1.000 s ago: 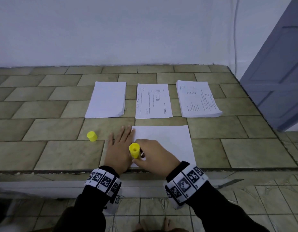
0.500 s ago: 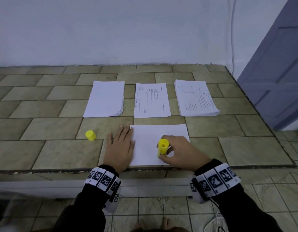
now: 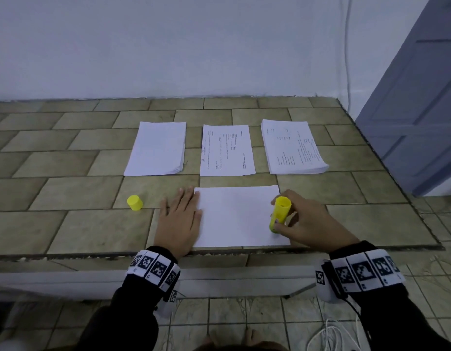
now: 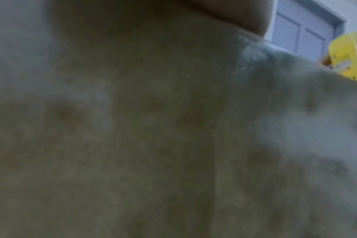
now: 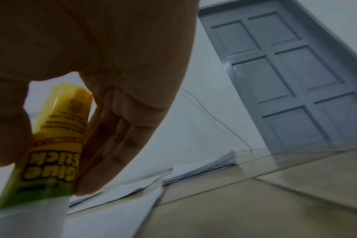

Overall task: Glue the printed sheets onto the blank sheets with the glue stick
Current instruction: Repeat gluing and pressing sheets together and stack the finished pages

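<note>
A blank white sheet [image 3: 238, 216] lies near the front edge of the tiled ledge. My left hand [image 3: 178, 221] lies flat and presses its left edge. My right hand [image 3: 303, 221] grips the yellow glue stick [image 3: 279, 213] [image 5: 49, 143], tip down on the sheet's right part; the stick also shows at the right edge of the left wrist view [image 4: 349, 54]. Its yellow cap [image 3: 135, 202] stands on the tiles left of my left hand. Behind lie a blank stack [image 3: 157, 149], a single printed sheet [image 3: 227, 150] and a printed stack [image 3: 292, 146] [image 5: 204, 169].
The tiled ledge [image 3: 67, 224] ends at a front edge just below the sheet, with floor beneath. A white wall runs behind the stacks. A grey door [image 3: 422, 110] [image 5: 285, 77] stands at the right. White cable [image 3: 325, 335] lies on the floor.
My right hand has slid the glue stick from the sheet's left edge across to its right side. The left hand has stayed pressed on the left edge.
</note>
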Available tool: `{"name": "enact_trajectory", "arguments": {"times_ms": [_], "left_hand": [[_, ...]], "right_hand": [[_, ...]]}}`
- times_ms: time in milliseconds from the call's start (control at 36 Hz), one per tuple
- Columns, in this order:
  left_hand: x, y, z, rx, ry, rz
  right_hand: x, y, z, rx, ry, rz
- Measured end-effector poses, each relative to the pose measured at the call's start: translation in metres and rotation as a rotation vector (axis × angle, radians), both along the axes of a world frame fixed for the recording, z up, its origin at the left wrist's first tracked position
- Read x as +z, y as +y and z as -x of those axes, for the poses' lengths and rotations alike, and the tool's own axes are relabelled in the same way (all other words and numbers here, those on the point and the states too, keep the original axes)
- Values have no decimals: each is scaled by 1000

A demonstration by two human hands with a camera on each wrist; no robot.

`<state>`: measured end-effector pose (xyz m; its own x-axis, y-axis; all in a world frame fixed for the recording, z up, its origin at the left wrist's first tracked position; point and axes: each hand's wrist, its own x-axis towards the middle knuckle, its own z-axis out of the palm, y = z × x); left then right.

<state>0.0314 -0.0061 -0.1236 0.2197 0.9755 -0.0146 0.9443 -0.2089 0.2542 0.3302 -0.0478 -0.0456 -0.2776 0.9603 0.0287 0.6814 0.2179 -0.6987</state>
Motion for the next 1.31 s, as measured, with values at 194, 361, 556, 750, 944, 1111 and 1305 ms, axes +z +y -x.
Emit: {"name": "enact_trajectory", "arguments": {"times_ms": [194, 361, 556, 750, 944, 1111, 1305], "left_hand": [[1, 2, 2, -16, -49, 9], [4, 2, 5, -41, -68, 22], [-4, 2, 10, -94, -43, 19], [-2, 1, 10, -112, -36, 12], [-3, 1, 7, -79, -27, -7], [-3, 2, 7, -72, -7, -8], [0, -1, 4, -51, -27, -15]], "right_hand": [[-2, 12, 54, 166, 83, 77], [-3, 20, 98, 265, 102, 59], [-6, 23, 125, 367, 53, 6], [-5, 34, 131, 395, 44, 6], [0, 70, 131, 310, -19, -26], [3, 93, 128, 176, -53, -15], [1, 87, 116, 128, -1, 11]]}}
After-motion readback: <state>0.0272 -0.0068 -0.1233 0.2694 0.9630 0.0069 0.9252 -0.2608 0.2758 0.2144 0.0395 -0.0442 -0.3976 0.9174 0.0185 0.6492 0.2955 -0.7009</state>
